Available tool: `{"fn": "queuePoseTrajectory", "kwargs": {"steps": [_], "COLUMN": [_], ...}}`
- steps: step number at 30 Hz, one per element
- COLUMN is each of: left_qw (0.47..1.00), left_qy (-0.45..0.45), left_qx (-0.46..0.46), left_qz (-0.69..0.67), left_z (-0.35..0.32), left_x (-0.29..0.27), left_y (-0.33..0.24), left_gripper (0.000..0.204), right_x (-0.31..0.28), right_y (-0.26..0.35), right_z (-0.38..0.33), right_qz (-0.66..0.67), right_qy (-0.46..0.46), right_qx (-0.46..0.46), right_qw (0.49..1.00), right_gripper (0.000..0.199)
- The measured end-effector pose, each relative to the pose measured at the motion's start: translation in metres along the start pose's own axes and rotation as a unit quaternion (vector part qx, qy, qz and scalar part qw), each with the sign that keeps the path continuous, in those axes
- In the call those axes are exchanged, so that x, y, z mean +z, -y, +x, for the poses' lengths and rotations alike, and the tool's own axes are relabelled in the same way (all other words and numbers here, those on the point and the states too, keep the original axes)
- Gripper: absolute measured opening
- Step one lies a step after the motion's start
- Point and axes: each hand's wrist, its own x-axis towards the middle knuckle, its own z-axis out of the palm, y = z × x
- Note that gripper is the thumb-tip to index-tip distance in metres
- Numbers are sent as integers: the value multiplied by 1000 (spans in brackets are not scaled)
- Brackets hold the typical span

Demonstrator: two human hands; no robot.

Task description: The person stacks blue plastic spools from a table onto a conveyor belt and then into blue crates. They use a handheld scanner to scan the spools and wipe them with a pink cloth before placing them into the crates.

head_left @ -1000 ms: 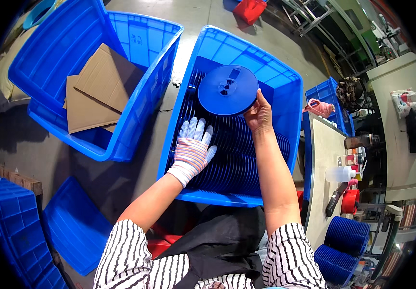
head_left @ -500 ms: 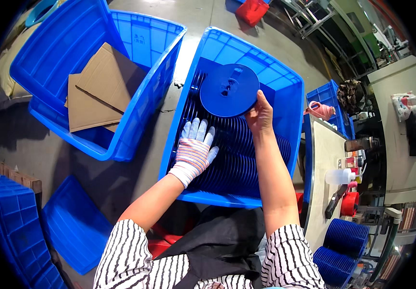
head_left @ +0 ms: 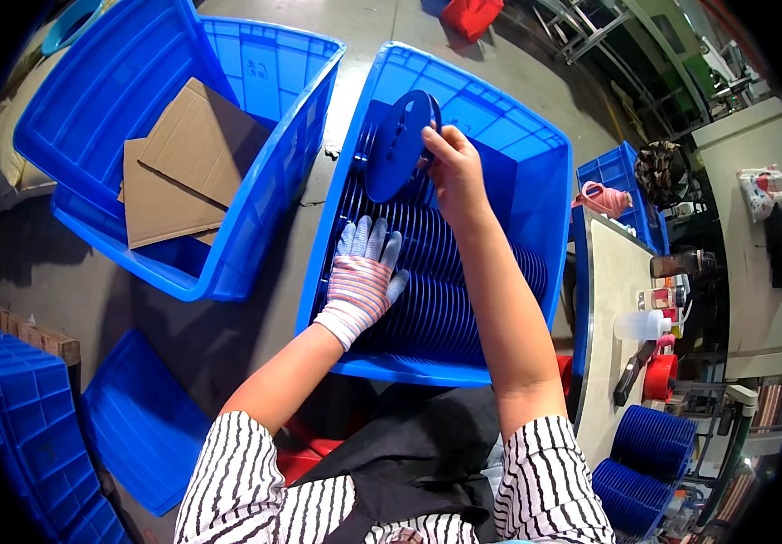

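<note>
A dark blue plastic reel (head_left: 395,159) with slots near its centre is gripped at its right edge by my bare right hand (head_left: 453,168). It tilts steeply over the far left part of a blue bin (head_left: 522,136). Rows of similar thin-edged blue reels (head_left: 441,308) stand packed on edge in that bin. My left hand (head_left: 364,276), in a striped white and grey glove, lies on the reels at the bin's left side. Its fingers are stretched out and hold nothing.
To the left stands another blue bin (head_left: 219,272) with cardboard sheets (head_left: 192,154) inside. A blue lid (head_left: 142,422) lies on the floor. At right, a worktable (head_left: 604,317) carries a white bottle (head_left: 640,325); more blue reels (head_left: 649,444) stand near its close end.
My right hand has moved left and turned the reel from facing up to nearly on edge. My left hand stays almost in place on the packed reels.
</note>
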Motion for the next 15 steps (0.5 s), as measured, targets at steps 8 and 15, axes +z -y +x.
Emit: {"fn": "queuePoseTrajectory", "kwargs": {"steps": [8, 15], "left_qw": [999, 1000], "left_qy": [-25, 10], "left_qx": [33, 6], "left_qz": [31, -8], "left_z": [-1, 0], "left_x": [6, -8], "left_y": [2, -2], "left_gripper": [61, 62], "right_x": [12, -70], "right_y": [-58, -49], "right_z": [17, -106], "right_qz": [-268, -200], "right_qy": [-39, -122], "right_qx": [-61, -3], "right_qw": [961, 972], "right_gripper": [41, 47]}}
